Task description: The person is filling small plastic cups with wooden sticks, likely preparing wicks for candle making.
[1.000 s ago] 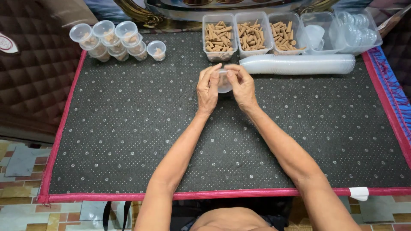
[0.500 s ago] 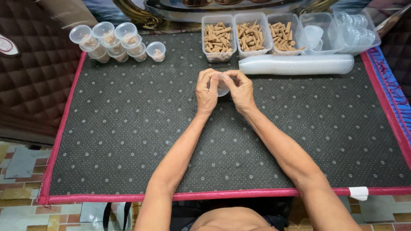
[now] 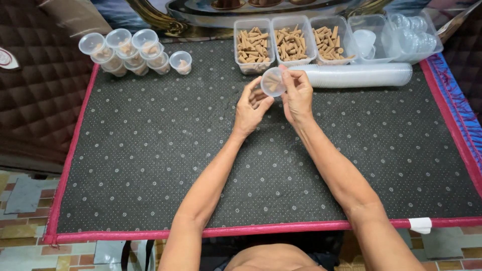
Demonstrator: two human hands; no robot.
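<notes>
Right hand [image 3: 297,95]: thumb and forefinger pinched on the rim of a small clear cup [image 3: 272,82], remaining fingers curled loosely behind it. The grip is closed on the cup, which is held up off the mat. The wrist is bent back, and the forearm runs from the near right edge diagonally toward the far centre.

Left hand [image 3: 251,104]: fingers half open and slightly curled, palm turned toward the right hand. Its fingertips sit just beside the cup's lower edge; whether they actually touch cannot be told. It holds nothing. The forearm comes up from the near centre, angled slightly right.

The cup is tipped on its side, so its axis lies roughly level, with one round face turned toward the person. A few tan pieces show through the wall. It hovers at far centre, just near of the trays.

Surroundings: a dark dotted mat [image 3: 150,150] with a pink border. Along the far edge stand three clear trays of tan cone-shaped pieces [image 3: 290,44], then two trays of empty clear cups and lids [image 3: 401,35] to the far right. A long sleeve of stacked cups [image 3: 361,75] lies sideways just near of the trays. At far left stands a cluster of lidded filled cups [image 3: 125,50], stacked, with one single cup [image 3: 181,62] beside it.
</notes>
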